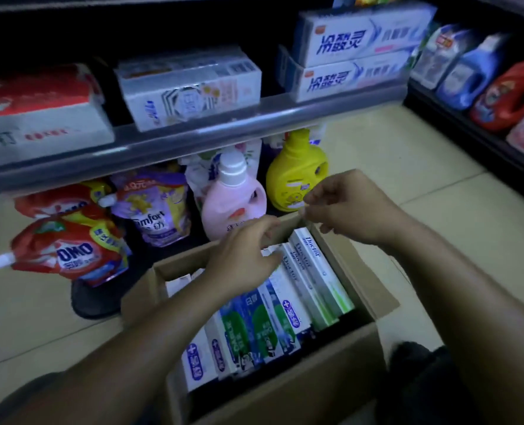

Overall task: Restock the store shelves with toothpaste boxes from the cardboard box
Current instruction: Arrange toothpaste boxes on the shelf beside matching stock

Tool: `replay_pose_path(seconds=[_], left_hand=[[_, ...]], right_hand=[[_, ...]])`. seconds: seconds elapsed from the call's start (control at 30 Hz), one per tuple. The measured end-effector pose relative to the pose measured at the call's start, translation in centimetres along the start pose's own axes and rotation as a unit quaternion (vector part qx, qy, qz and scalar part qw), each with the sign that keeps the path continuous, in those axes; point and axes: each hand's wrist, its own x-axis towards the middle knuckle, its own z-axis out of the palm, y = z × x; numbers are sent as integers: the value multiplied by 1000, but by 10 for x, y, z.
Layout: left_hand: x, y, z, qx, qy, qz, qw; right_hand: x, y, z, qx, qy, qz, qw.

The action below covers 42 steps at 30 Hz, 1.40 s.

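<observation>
The cardboard box [285,394] stands open below me. My left hand [245,250] curls onto the upright toothpaste boxes [285,311] inside, probably choosing one; I cannot tell whether either hand grips anything. My right hand [352,207] hovers over the far rim, under the shelf [193,130].

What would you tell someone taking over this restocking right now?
Left hand: over the toothpaste boxes, fingers loosely curled, holding nothing.
Right hand: by the far corner of the cardboard box; whether it pinches anything is unclear.
Done: the shelf already carries white toothpaste cartons.
Left: the cardboard box holds many packs; lift them out and shelve them.
</observation>
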Motion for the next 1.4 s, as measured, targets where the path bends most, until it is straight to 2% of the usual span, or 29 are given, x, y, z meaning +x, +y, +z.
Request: replay_pose_path(seconds=[0.1,0.23,0.33,0.43,0.5,0.67,0.83,0.9,1.0,1.13,1.2,1.27,1.33,1.4], left_hand=[[33,-10,31,52,-66,16,996],[66,-19,54,118,-140,11,983],[78,-21,67,136,-173,13,975],[76,-21,79,153,-243,24,957],[73,-23,84,179,-237,37,954],[74,-18,87,240,-164,126,948],[80,-14,76,292,-203,153,922],[80,-15,61,292,-207,153,921],[72,-21,28,239,-163,111,951],[61,-25,-19,50,-47,65,996],[60,-21,-39,-47,-5,16,999],[62,-18,-53,-118,-3,-28,993],[62,-17,-59,-144,-9,-42,989],[62,-16,-55,-182,-11,-47,982]], right_hand=[[1,24,-2,-95,-28,8,995],[6,38,-8,-56,-29,32,997],[7,43,-9,-51,-36,38,997],[7,44,-10,-40,-30,47,998],[7,45,-12,-35,-26,58,997],[5,45,-14,-33,-30,70,997],[3,41,-15,-27,-32,84,996],[2,40,-16,-26,-32,83,996],[1,38,-19,-8,-17,80,997],[1,31,-21,36,38,41,998],[0,25,-20,68,41,21,997],[-3,18,-21,106,36,2,994],[-6,13,-24,135,33,-24,990],[-8,11,-29,119,42,-60,990]])
